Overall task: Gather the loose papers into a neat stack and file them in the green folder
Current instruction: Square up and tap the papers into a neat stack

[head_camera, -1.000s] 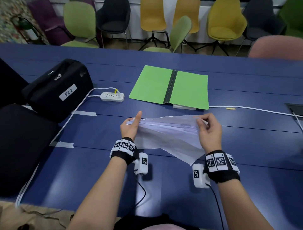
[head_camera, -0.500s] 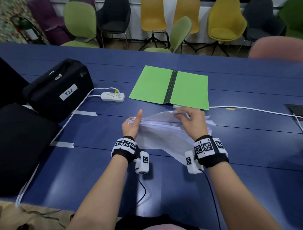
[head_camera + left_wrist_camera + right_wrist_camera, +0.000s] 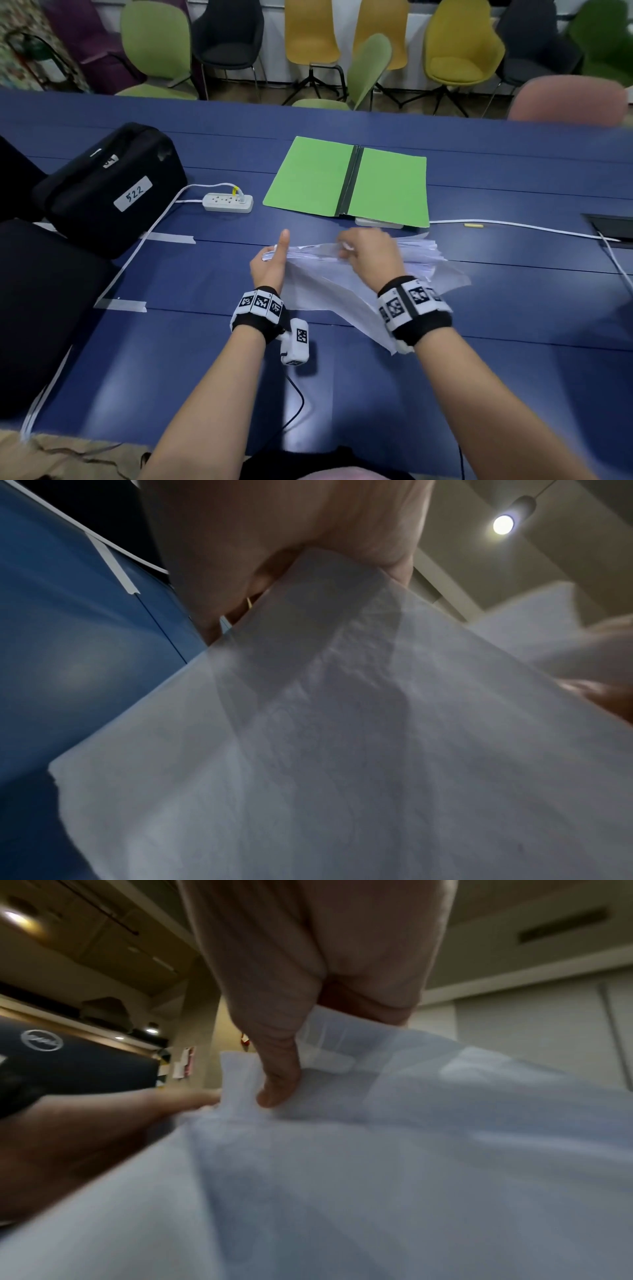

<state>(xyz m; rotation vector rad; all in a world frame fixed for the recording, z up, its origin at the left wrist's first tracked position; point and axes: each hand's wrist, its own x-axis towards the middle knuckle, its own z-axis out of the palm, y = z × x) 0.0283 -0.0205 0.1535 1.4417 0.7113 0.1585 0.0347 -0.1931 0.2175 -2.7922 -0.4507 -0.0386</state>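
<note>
A loose sheaf of white papers (image 3: pixel 322 284) hangs a little above the blue table (image 3: pixel 513 342), fanned out unevenly toward the right. My left hand (image 3: pixel 272 262) grips its left end, thumb pointing up; the left wrist view shows the papers (image 3: pixel 342 750) pinched under that hand. My right hand (image 3: pixel 368 255) reaches over the top edge near the middle and pinches the sheets; in the right wrist view its thumb (image 3: pixel 277 1074) presses on the papers (image 3: pixel 411 1150). The green folder (image 3: pixel 349 180) lies open and flat just beyond the papers.
A black case (image 3: pixel 109 188) labelled 522 sits at the left, with a white power strip (image 3: pixel 227 202) and cable beside it. Another white cable (image 3: pixel 513 224) runs to the right past the folder. Chairs (image 3: pixel 459 51) line the far side.
My right hand has slid left along the top edge of the papers, from their right end to near the middle. The left hand has kept its grip and barely moved.
</note>
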